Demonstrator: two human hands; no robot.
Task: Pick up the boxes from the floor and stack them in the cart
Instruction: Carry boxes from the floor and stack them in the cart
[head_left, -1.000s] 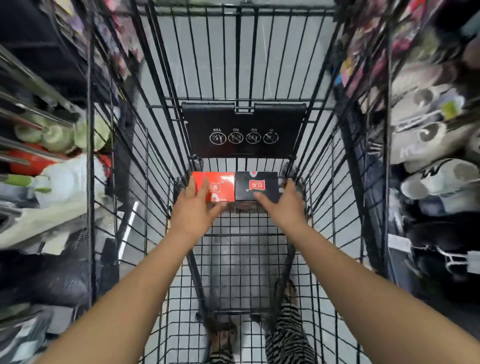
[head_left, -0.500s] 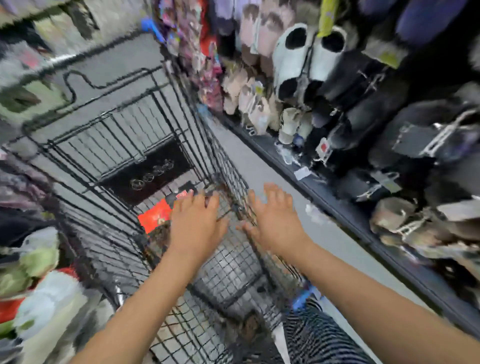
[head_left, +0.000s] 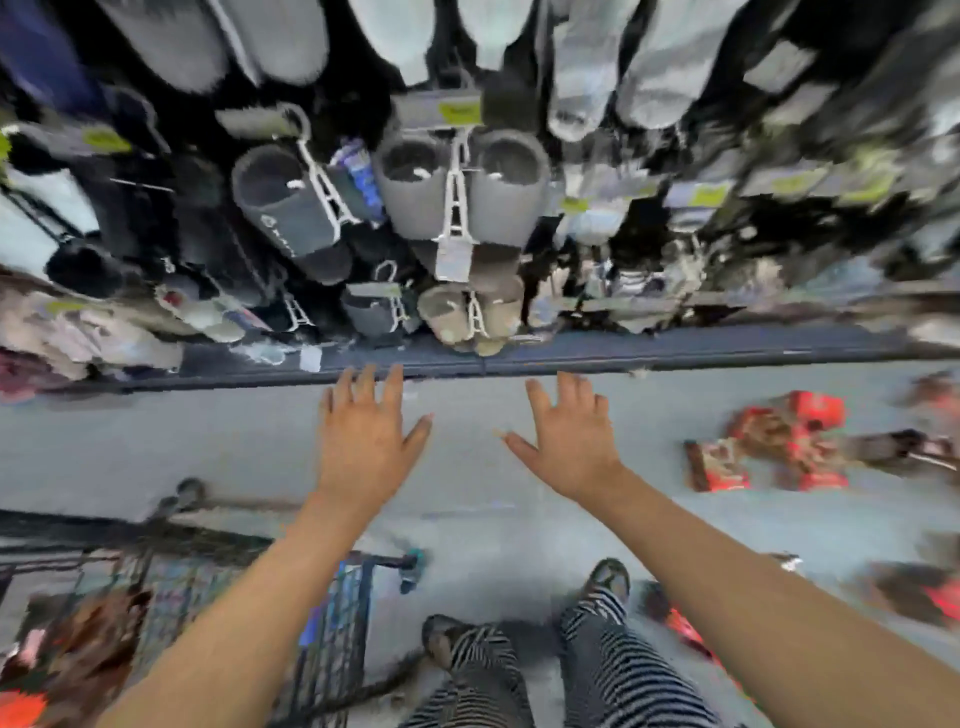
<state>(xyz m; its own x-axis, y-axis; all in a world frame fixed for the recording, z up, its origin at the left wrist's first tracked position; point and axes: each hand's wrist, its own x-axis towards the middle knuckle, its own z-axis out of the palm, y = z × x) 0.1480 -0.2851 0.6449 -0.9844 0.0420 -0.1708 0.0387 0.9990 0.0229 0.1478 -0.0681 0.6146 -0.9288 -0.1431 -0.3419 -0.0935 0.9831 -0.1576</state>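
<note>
Now two hands (head_left: 462, 441) empty; boxes (head_left: 769, 447) uncountable.

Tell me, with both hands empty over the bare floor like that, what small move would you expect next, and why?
Probably a reach to the person's right and down toward the pile of red boxes on the floor. Both the left hand and the right hand are open and hold nothing, the floor under them is bare, and the cart sits at lower left.

You see the red boxes (head_left: 769, 441) on the floor smeared by motion blur, their print unreadable, and the cart (head_left: 171, 597) cut off by the lower left edge.
</note>
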